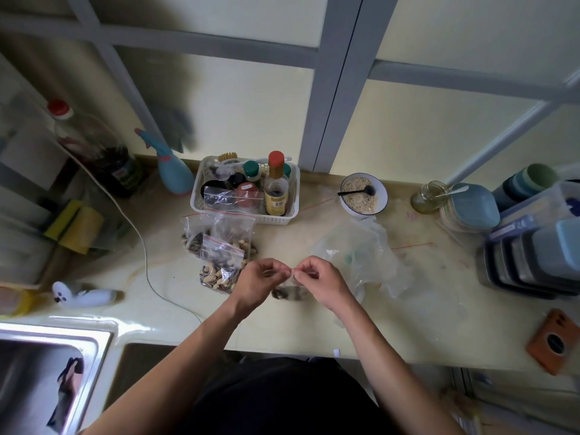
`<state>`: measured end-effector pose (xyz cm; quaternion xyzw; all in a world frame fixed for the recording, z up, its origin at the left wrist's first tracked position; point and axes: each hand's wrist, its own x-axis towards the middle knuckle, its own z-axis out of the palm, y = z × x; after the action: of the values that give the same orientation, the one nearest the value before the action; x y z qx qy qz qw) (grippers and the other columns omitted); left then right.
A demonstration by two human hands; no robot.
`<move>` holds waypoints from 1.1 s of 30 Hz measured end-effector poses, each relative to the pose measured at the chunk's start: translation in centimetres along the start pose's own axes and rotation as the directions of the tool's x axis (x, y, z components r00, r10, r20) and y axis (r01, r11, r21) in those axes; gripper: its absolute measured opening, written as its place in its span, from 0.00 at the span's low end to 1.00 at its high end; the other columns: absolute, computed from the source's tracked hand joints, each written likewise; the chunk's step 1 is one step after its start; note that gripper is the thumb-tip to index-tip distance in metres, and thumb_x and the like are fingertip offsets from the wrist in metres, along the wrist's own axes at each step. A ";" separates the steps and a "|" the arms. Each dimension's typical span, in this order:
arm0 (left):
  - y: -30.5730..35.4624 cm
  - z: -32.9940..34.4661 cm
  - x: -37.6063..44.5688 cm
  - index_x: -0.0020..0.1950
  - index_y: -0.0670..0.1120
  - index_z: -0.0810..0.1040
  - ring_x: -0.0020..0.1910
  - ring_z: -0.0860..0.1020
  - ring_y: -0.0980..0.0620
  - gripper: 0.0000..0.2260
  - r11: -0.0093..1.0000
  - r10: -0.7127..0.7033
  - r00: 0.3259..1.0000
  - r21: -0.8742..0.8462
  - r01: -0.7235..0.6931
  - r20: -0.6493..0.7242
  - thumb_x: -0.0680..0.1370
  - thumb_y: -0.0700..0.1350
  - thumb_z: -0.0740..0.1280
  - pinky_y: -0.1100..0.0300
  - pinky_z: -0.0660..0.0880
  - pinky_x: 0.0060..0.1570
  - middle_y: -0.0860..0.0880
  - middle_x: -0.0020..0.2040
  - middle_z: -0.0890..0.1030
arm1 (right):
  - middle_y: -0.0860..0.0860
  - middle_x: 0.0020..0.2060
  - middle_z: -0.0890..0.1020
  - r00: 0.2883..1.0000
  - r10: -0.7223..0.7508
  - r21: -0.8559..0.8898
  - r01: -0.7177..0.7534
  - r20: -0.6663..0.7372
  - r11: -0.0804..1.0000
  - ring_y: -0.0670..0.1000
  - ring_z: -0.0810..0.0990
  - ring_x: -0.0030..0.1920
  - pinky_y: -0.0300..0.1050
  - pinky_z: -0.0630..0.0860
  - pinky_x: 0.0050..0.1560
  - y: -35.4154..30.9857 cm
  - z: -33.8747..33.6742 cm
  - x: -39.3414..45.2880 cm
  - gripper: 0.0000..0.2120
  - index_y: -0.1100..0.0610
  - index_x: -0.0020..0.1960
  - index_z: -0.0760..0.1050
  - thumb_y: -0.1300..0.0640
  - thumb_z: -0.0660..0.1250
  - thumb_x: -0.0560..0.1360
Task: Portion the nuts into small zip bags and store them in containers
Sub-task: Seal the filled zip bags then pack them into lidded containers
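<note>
Both hands meet just above the counter edge, pinching the red-lined mouth of one small zip bag (287, 288). The left hand (255, 282) has its fingertips curled onto the left end of the seal; the right hand (317, 282) pinches the strip from the other side, at 3 o'clock of the left. The bag hangs below the fingers with a dark, blurred load in its bottom, probably nuts or seeds.

The risk here is a seal that only half closes. The film is thin, slick and clear, and the track is narrow; if the fingers skip a stretch, the contents could spill later when the bag is tipped into a container. Pulling the two ends apart unevenly could also twist the mouth and pop the part already pressed.

At 10 o'clock from the hands lies a heap of filled bags (221, 262): crinkled, glossy plastic over pale curved cashews and dark striped seeds. At 2 o'clock sits a loose clear sack (361, 252), soft and crumpled. Farther out at 12 o'clock stands a white slotted basket (282, 215) holding bottles and another bag. At 1 o'clock a round bowl (381, 196) holds pale crumbly grain with a black spoon in it. At 3 o'clock, well apart, rest the nested containers (533, 265), rigid, rectangular, dark-rimmed.
</note>
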<state>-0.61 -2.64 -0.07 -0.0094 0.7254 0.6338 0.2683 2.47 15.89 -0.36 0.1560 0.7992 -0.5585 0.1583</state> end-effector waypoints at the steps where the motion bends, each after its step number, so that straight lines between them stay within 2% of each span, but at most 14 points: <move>1: -0.1 0.0 0.0 0.46 0.43 0.84 0.48 0.84 0.47 0.03 1.000 0.003 1.000 0.029 -0.003 -0.006 0.76 0.42 0.74 0.52 0.79 0.56 0.45 0.45 0.86 | 0.45 0.43 0.87 1.000 -0.003 -0.059 0.003 -0.002 0.998 0.42 0.85 0.49 0.46 0.81 0.55 -0.1 0.1 0.1 0.03 0.50 0.44 0.80 0.53 0.73 0.75; 4: -0.3 0.1 0.1 0.45 0.44 0.85 0.45 0.84 0.48 0.02 0.996 -0.022 0.999 0.089 0.025 -0.036 0.76 0.43 0.74 0.50 0.79 0.54 0.45 0.43 0.86 | 0.43 0.42 0.86 0.998 -0.055 -0.181 0.048 -0.035 0.982 0.39 0.84 0.48 0.38 0.79 0.50 -0.2 0.4 0.2 0.04 0.50 0.43 0.79 0.54 0.73 0.76; 6: 0.0 0.3 0.2 0.44 0.47 0.85 0.42 0.84 0.53 0.03 0.985 -0.027 0.996 0.167 0.041 -0.080 0.76 0.46 0.75 0.55 0.80 0.50 0.49 0.40 0.86 | 0.43 0.41 0.86 0.994 -0.085 -0.244 0.066 -0.071 0.968 0.39 0.83 0.48 0.34 0.76 0.47 -0.1 0.7 0.4 0.06 0.49 0.42 0.78 0.54 0.72 0.77; 9: 0.7 0.7 0.3 0.43 0.50 0.86 0.38 0.82 0.61 0.04 0.941 0.011 0.990 0.335 0.038 -0.143 0.74 0.50 0.75 0.68 0.76 0.38 0.55 0.37 0.85 | 0.44 0.43 0.86 0.987 -0.081 -0.277 0.040 -0.139 0.960 0.42 0.83 0.48 0.37 0.76 0.47 0.1 0.9 0.8 0.06 0.50 0.42 0.78 0.54 0.71 0.78; 12: 0.9 0.7 0.5 0.43 0.50 0.85 0.35 0.81 0.63 0.03 0.916 0.046 0.986 0.400 0.024 -0.163 0.74 0.49 0.75 0.72 0.70 0.33 0.56 0.35 0.84 | 0.46 0.43 0.86 0.978 -0.059 -0.268 0.003 -0.201 0.963 0.45 0.83 0.47 0.40 0.77 0.48 0.3 1.0 1.0 0.05 0.54 0.44 0.80 0.55 0.72 0.77; 14: 1.0 0.4 0.4 0.42 0.51 0.85 0.34 0.79 0.64 0.03 0.894 0.060 0.986 0.447 0.016 -0.155 0.74 0.49 0.76 0.73 0.69 0.32 0.56 0.34 0.83 | 0.47 0.44 0.86 0.973 -0.037 -0.256 -0.022 -0.226 0.966 0.46 0.83 0.47 0.39 0.76 0.47 0.5 0.8 1.2 0.05 0.55 0.45 0.81 0.54 0.73 0.76; 17: 0.9 0.0 0.2 0.41 0.50 0.84 0.33 0.78 0.63 0.05 0.878 0.076 0.982 0.479 0.017 -0.174 0.73 0.50 0.76 0.72 0.69 0.32 0.56 0.34 0.82 | 0.45 0.38 0.85 0.955 0.008 -0.207 -0.073 -0.296 0.976 0.43 0.82 0.40 0.30 0.71 0.38 0.5 0.2 1.4 0.09 0.54 0.41 0.81 0.50 0.77 0.72; 19: 0.8 -0.1 0.2 0.39 0.50 0.84 0.33 0.79 0.61 0.07 0.876 0.075 0.982 0.483 0.019 -0.176 0.73 0.52 0.76 0.69 0.70 0.33 0.55 0.33 0.82 | 0.45 0.33 0.83 0.943 0.022 -0.162 -0.081 -0.333 0.983 0.40 0.78 0.33 0.31 0.69 0.34 0.6 -0.3 1.5 0.12 0.54 0.37 0.79 0.50 0.80 0.69; 21: 0.8 -0.1 0.2 0.37 0.51 0.82 0.32 0.79 0.60 0.09 0.870 0.063 0.984 0.493 0.028 -0.168 0.72 0.52 0.77 0.68 0.70 0.32 0.55 0.32 0.82 | 0.45 0.29 0.81 0.935 0.014 -0.166 -0.077 -0.354 0.983 0.41 0.74 0.29 0.33 0.68 0.32 0.7 -0.5 1.4 0.17 0.55 0.33 0.75 0.49 0.81 0.67; 26: 1.0 -0.6 0.1 0.34 0.49 0.80 0.25 0.74 0.62 0.11 0.892 0.022 0.981 0.446 0.068 -0.193 0.70 0.51 0.79 0.68 0.67 0.29 0.55 0.27 0.79 | 0.46 0.26 0.74 0.929 -0.005 -0.179 -0.066 -0.370 0.982 0.44 0.68 0.27 0.42 0.66 0.32 0.3 -0.2 1.5 0.22 0.55 0.31 0.69 0.48 0.81 0.66; 30: 1.5 -1.3 0.2 0.36 0.48 0.82 0.25 0.75 0.59 0.13 0.847 0.027 0.982 0.526 0.077 -0.188 0.70 0.55 0.78 0.64 0.67 0.28 0.54 0.27 0.78 | 0.46 0.24 0.71 0.927 -0.027 -0.176 -0.043 -0.373 0.983 0.46 0.65 0.26 0.44 0.64 0.31 -0.1 0.1 1.5 0.23 0.56 0.31 0.68 0.47 0.81 0.66; 33: 1.7 -1.9 0.4 0.36 0.49 0.81 0.24 0.74 0.59 0.13 0.859 0.035 0.980 0.508 0.071 -0.196 0.71 0.56 0.77 0.68 0.65 0.26 0.53 0.26 0.78 | 0.45 0.24 0.71 0.933 -0.031 -0.150 -0.024 -0.358 0.988 0.45 0.65 0.26 0.42 0.64 0.30 -0.4 0.1 1.7 0.23 0.56 0.32 0.68 0.47 0.80 0.67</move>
<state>-2.31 -3.92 1.41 -0.0076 0.8907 0.4115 0.1932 0.73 15.77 -0.79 0.2414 0.8552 -0.4582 0.0203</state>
